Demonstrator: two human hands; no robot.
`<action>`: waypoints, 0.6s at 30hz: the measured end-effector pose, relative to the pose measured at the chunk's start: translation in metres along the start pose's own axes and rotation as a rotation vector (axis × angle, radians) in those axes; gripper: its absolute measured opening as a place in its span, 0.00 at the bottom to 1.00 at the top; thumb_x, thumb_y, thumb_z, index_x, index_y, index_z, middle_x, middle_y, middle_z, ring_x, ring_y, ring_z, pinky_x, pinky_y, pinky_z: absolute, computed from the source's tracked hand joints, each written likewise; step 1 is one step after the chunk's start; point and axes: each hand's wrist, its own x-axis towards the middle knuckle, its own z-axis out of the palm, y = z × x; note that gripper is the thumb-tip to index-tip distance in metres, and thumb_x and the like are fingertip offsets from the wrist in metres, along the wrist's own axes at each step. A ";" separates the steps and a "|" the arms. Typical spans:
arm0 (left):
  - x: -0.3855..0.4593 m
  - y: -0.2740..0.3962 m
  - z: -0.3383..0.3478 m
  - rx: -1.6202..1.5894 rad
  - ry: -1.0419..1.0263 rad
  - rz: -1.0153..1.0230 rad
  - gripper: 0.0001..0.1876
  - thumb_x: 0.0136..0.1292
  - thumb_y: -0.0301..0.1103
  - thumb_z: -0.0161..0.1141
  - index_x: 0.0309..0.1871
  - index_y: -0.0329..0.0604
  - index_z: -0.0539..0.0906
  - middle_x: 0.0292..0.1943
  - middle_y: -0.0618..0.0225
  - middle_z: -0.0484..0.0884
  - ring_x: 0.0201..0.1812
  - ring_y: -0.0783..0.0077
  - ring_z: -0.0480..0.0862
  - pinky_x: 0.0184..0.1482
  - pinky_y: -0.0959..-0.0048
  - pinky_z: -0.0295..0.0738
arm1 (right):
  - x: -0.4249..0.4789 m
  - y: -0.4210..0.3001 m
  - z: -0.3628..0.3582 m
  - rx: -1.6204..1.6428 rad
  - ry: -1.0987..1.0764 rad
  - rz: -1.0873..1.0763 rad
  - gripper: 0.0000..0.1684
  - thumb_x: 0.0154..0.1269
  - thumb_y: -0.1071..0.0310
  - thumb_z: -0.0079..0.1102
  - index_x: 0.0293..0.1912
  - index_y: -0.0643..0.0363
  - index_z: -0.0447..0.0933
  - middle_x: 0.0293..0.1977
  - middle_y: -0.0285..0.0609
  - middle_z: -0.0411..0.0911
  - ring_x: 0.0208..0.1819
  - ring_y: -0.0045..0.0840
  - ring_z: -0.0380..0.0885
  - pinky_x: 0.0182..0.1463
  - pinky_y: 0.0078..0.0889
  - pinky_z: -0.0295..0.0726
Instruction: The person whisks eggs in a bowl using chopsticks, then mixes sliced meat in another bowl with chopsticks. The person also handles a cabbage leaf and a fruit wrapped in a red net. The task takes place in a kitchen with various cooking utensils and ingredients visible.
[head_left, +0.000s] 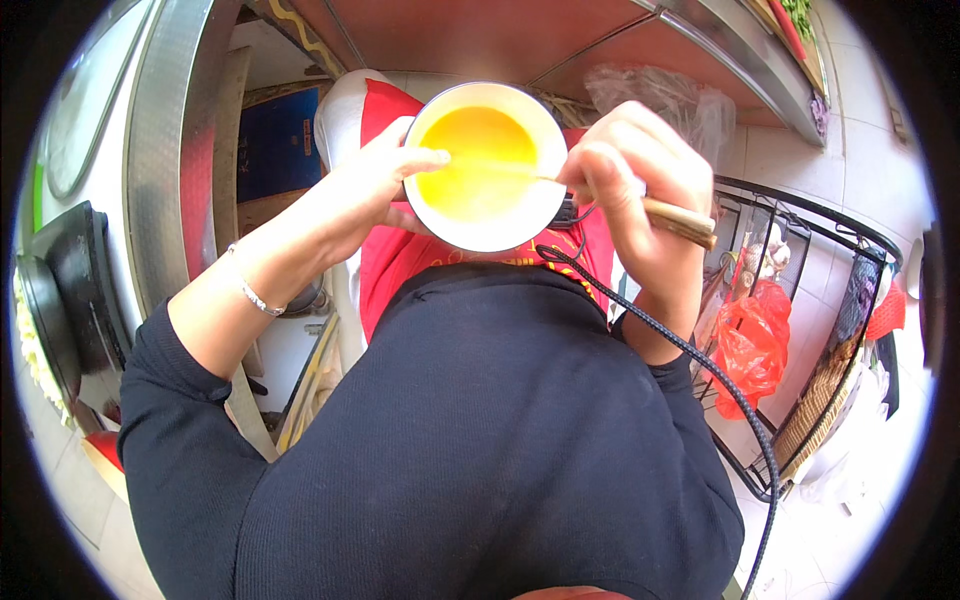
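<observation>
My left hand (390, 176) holds a white bowl (551, 124) by its left side, the thumb over the rim and the other fingers outside and under it. Inside is a yellow liquid (480, 142) that looks like beaten egg. In my right hand (641, 176), at the bowl's right side, are wooden chopsticks (679, 221). Their thick ends stick out to the right past the fist, and their thin ends reach over the rim into the liquid, where they are blurred. The bowl is above my lap, over a red apron with yellow print (382, 277).
A black wire rack (806, 206) with a red plastic bag (750, 352) stands at the right. A metal counter edge (765, 82) runs along the upper right. A black pan (82, 292) is at the far left. A braided cable (675, 337) hangs across my right side.
</observation>
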 end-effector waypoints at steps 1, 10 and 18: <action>-0.001 0.000 -0.001 -0.010 -0.020 -0.002 0.27 0.77 0.41 0.60 0.75 0.44 0.69 0.68 0.57 0.77 0.68 0.65 0.80 0.61 0.55 0.85 | 0.002 0.003 -0.001 -0.111 0.044 -0.041 0.14 0.73 0.70 0.66 0.29 0.64 0.81 0.22 0.42 0.74 0.24 0.29 0.74 0.28 0.32 0.70; -0.001 0.001 -0.002 -0.013 -0.040 0.000 0.28 0.78 0.42 0.59 0.75 0.44 0.67 0.71 0.56 0.74 0.72 0.60 0.77 0.64 0.48 0.83 | 0.000 0.003 -0.003 -0.095 0.059 0.011 0.24 0.81 0.67 0.54 0.25 0.65 0.77 0.23 0.39 0.73 0.24 0.21 0.71 0.29 0.27 0.67; -0.001 0.001 -0.003 -0.023 -0.032 -0.014 0.28 0.78 0.40 0.57 0.77 0.44 0.66 0.71 0.55 0.74 0.72 0.60 0.77 0.64 0.49 0.83 | 0.001 0.002 0.004 0.022 0.019 0.000 0.16 0.73 0.70 0.66 0.27 0.64 0.81 0.21 0.41 0.74 0.23 0.25 0.73 0.28 0.31 0.68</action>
